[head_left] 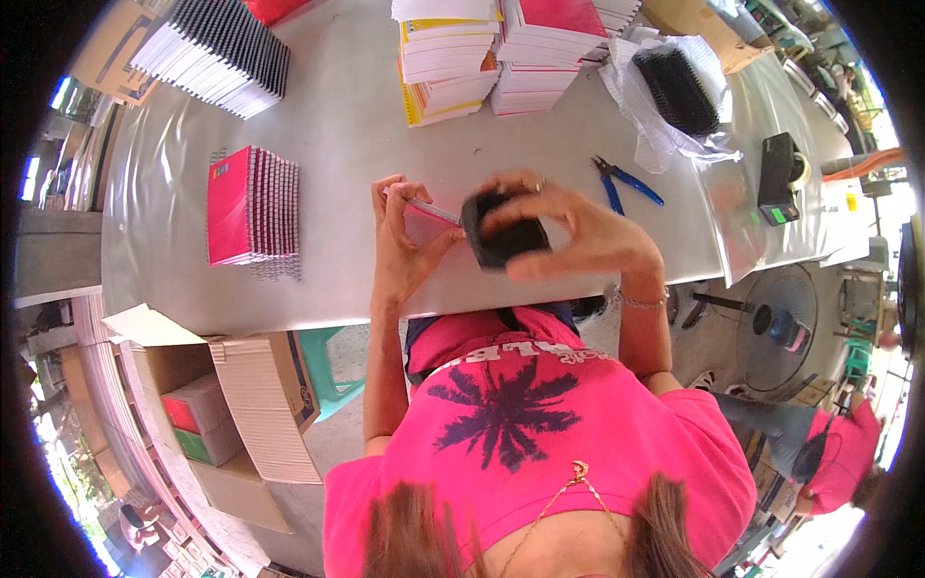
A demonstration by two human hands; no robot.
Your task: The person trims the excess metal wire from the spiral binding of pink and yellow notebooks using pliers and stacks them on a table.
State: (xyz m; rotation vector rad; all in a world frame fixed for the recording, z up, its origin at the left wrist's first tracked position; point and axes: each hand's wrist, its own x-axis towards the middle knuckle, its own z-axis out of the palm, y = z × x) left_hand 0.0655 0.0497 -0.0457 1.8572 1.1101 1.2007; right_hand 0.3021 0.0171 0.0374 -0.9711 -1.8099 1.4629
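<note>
Pink-covered thin notebook (427, 223) sits pinched in the left hand (400, 241) at the surface's (337, 116) near edge; the right hand (568, 231) grips a black spiral binding coil (503, 241) against it.

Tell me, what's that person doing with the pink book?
The person stands at a grey table, holding a pink notebook by its edge with the left hand. The right hand grips a black spiral coil against the notebook's end. A stack of finished pink notebooks lies to the left, blue pliers to the right, and more black coils sit in a bag beyond.
</note>
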